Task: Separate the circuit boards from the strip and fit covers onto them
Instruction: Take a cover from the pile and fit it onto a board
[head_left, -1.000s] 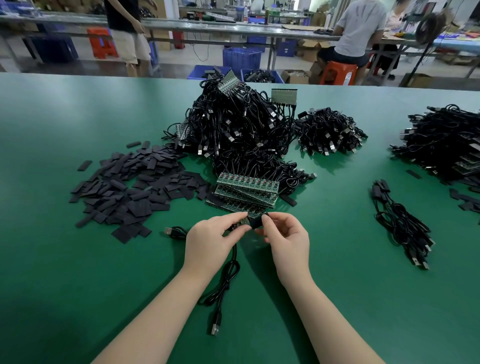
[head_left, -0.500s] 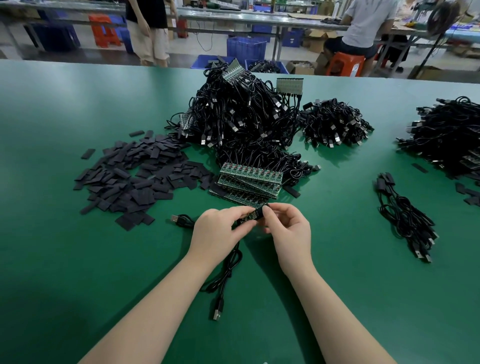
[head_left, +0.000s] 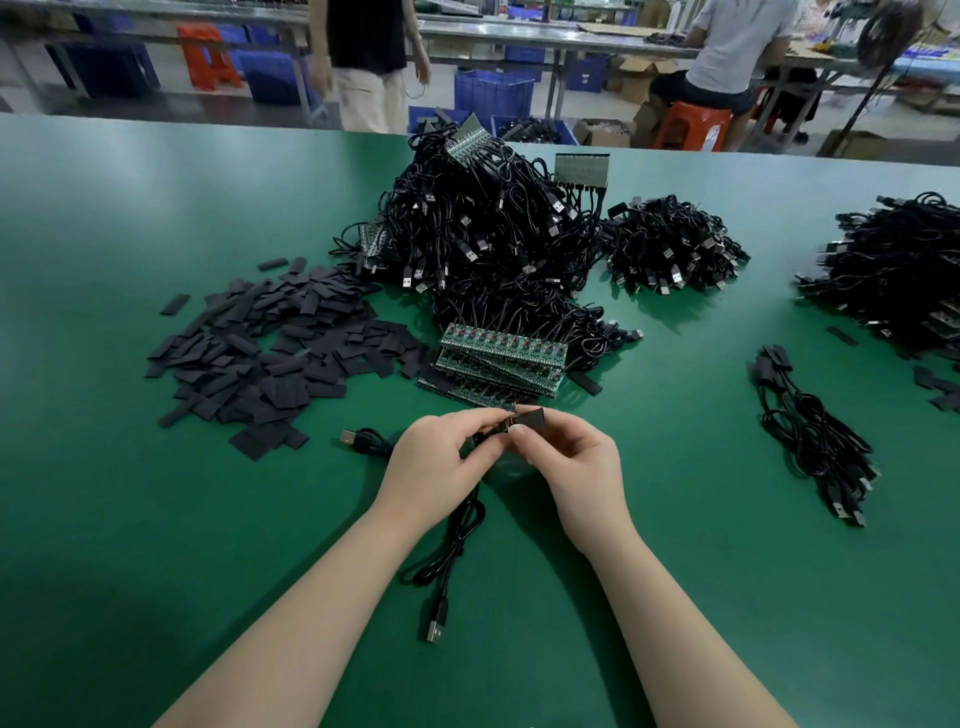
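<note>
My left hand (head_left: 436, 460) pinches a small circuit board (head_left: 503, 427) whose black USB cable (head_left: 452, 551) trails toward me across the green table (head_left: 130, 519). My right hand (head_left: 576, 467) pinches a black cover (head_left: 530, 415) at the board's right end; how far the cover sits over the board is hidden by my fingers. Just beyond my hands lies a stack of green circuit board strips (head_left: 498, 364) with cables attached. A heap of loose black covers (head_left: 265, 358) spreads to the left.
A big tangle of black cables (head_left: 488, 234) with more board strips rises behind the stack. Smaller cable piles lie at centre right (head_left: 675, 249) and far right (head_left: 898, 270). A bundle of covered cables (head_left: 810, 431) rests to my right. People stand and sit beyond the table.
Both hands have stayed together over the same spot, with the right hand's fingers working the cover along the board's end. A person in the background has walked rightward.
</note>
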